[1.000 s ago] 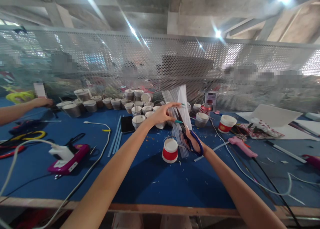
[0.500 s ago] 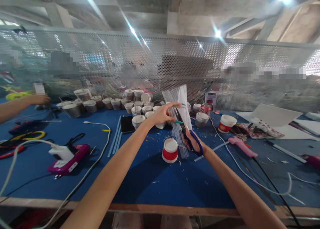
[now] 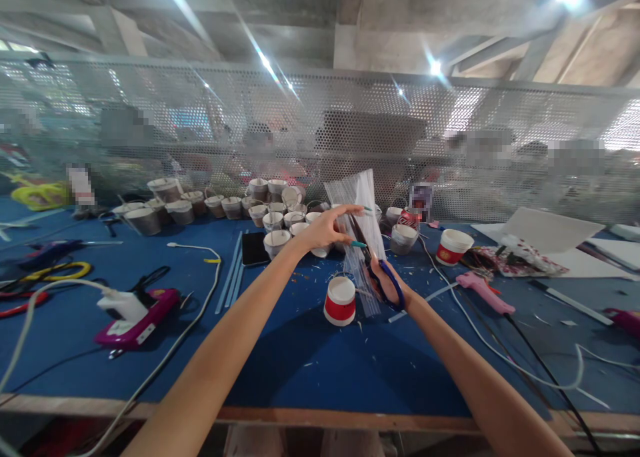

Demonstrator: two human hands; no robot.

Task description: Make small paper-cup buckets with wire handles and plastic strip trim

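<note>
Left hand (image 3: 327,227) is holding thumb and forefinger apart, tips against the clear ribbed plastic sheet (image 3: 376,234); can't tell from here if it's gripping. Right hand (image 3: 389,280) is curling round the dark-bladed, blue-handled metal scissors (image 3: 369,257), blades pointing up at the sheet. I'm seeing the sheet tilting over the blue tabletop (image 3: 280,377), beside the red-and-white round cup (image 3: 340,305).

Both bare arms (image 3: 250,317) reach forward, converging: left grip (image 3: 324,230) with thumb (image 3: 347,239) and finger (image 3: 352,209) apart, right grip (image 3: 394,273) curled just below.
</note>
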